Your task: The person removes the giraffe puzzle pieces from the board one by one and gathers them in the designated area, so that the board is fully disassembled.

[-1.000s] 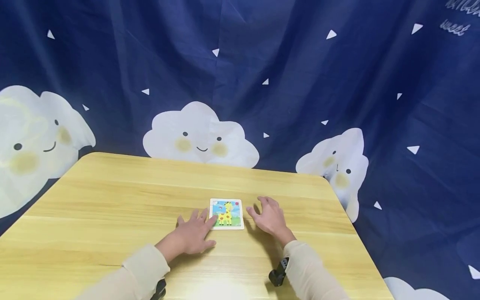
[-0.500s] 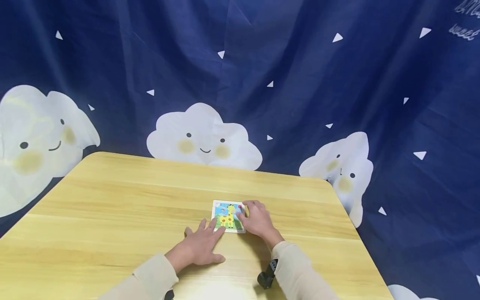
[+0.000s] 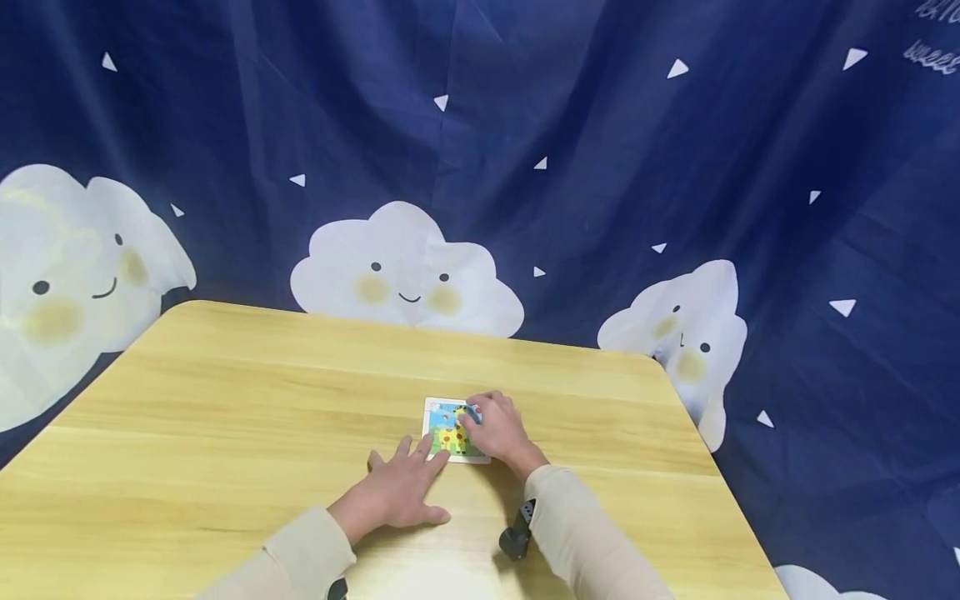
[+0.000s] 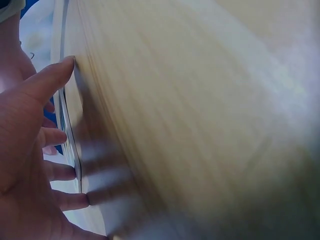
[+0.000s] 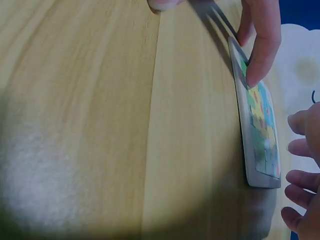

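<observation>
A small square giraffe picture puzzle in a white frame lies flat on the table. My left hand is spread beside its lower left corner, fingertips on or just over the near rim. In the right wrist view, a left fingertip touches the face of the puzzle near one end. My right hand covers the upper right part, thumb and index finger apart over the picture. The right wrist view shows loosely bent right fingers close to the puzzle. Whether they touch it is hidden.
A light wooden table extends around both hands. Behind it hangs a dark blue curtain printed with smiling clouds and white triangles. A black wrist camera hangs below the right sleeve.
My right hand has come in from the right of the puzzle and now reaches over its upper right part. My left hand has shifted slightly down and right, still spread.
</observation>
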The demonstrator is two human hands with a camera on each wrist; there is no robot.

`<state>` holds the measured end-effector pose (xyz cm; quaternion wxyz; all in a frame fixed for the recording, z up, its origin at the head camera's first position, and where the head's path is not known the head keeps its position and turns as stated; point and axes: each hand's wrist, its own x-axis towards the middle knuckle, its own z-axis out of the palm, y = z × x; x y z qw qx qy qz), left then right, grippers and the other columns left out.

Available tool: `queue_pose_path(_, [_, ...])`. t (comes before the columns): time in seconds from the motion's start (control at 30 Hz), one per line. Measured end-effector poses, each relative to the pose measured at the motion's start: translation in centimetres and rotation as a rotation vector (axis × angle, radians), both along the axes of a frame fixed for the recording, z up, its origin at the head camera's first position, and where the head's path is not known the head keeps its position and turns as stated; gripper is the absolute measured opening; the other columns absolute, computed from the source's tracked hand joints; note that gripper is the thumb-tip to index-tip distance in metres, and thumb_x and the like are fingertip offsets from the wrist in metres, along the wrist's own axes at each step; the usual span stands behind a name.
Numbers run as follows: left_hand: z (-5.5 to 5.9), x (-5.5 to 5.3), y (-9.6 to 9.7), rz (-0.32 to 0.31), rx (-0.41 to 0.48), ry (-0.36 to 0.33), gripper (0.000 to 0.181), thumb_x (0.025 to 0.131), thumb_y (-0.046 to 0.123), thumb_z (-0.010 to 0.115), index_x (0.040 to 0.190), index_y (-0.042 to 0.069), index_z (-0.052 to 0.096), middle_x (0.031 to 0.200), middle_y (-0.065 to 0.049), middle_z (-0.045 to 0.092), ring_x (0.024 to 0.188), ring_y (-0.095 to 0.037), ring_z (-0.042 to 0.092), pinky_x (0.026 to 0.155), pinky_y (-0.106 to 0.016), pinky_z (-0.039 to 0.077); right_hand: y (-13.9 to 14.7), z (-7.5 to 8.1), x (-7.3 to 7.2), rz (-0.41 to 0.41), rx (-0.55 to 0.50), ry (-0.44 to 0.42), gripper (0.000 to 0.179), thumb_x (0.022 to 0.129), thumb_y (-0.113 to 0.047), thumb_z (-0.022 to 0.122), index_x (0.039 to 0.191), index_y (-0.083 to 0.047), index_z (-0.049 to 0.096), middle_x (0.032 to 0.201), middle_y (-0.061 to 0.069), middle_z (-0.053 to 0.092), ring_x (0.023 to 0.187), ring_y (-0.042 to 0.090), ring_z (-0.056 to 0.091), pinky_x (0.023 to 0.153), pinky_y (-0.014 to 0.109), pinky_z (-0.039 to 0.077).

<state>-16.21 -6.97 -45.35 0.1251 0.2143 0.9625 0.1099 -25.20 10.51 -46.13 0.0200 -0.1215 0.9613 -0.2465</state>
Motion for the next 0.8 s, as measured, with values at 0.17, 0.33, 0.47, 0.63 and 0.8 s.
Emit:
queue_pose_path(0.17, [0.0,0.0,0.0,-0.007,0.002,-0.005,0.091,0.073,0.07,0.061,0.144,0.017,0.039,0.152,-0.017,0.029,0.133,-0.049,0.029,0.082,-0.081,0.028,-0.7,-0.3,-0.3,0.053,0.005,-0.001,0.037,0.092,-0.034,0.058,0.121,-0.013,0.064,0.127,0.011,0.052,0.118,0.03,0.046,0.099,0.05,0.036])
queue_pose_path(0.33, [0.2,0.0,-0.1,-0.012,0.006,-0.003,0.09,0.074,0.069,0.061,0.144,0.016,0.039,0.152,-0.018,0.028,0.133,-0.05,0.029,0.081,-0.081,0.028,-1.4,-0.2,-0.6,0.116,0.027,0.022,0.033,0.092,-0.034,0.058,0.117,-0.014,0.066,0.127,0.01,0.053,0.118,0.03,0.045,0.099,0.051,0.036])
queue_pose_path(0.47, [0.4,-0.1,0.0,-0.016,0.016,-0.012,0.09,0.074,0.069,0.061,0.144,0.017,0.039,0.152,-0.018,0.028,0.133,-0.05,0.028,0.082,-0.081,0.027,-1.7,-0.1,-0.9,0.15,0.053,0.017,0.033,0.093,-0.034,0.056,0.117,-0.014,0.066,0.126,0.009,0.053,0.118,0.029,0.045,0.098,0.05,0.036])
queue_pose_path(0.63, [0.4,-0.1,0.0,-0.014,0.008,-0.015,0.089,0.074,0.069,0.062,0.143,0.017,0.039,0.152,-0.017,0.029,0.133,-0.05,0.029,0.081,-0.081,0.028,-2.1,-0.1,-1.0,0.176,0.08,0.01,0.034,0.093,-0.034,0.056,0.119,-0.014,0.064,0.125,0.009,0.053,0.117,0.029,0.045,0.097,0.05,0.037])
queue_pose_path(0.8, [0.5,-0.1,0.0,-0.001,0.004,-0.023,0.09,0.072,0.068,0.064,0.143,0.018,0.041,0.152,-0.017,0.03,0.133,-0.05,0.03,0.081,-0.081,0.029,-2.5,-0.1,-1.1,0.178,0.101,0.009,0.036,0.093,-0.036,0.055,0.121,-0.015,0.063,0.123,0.008,0.052,0.115,0.028,0.046,0.096,0.047,0.039])
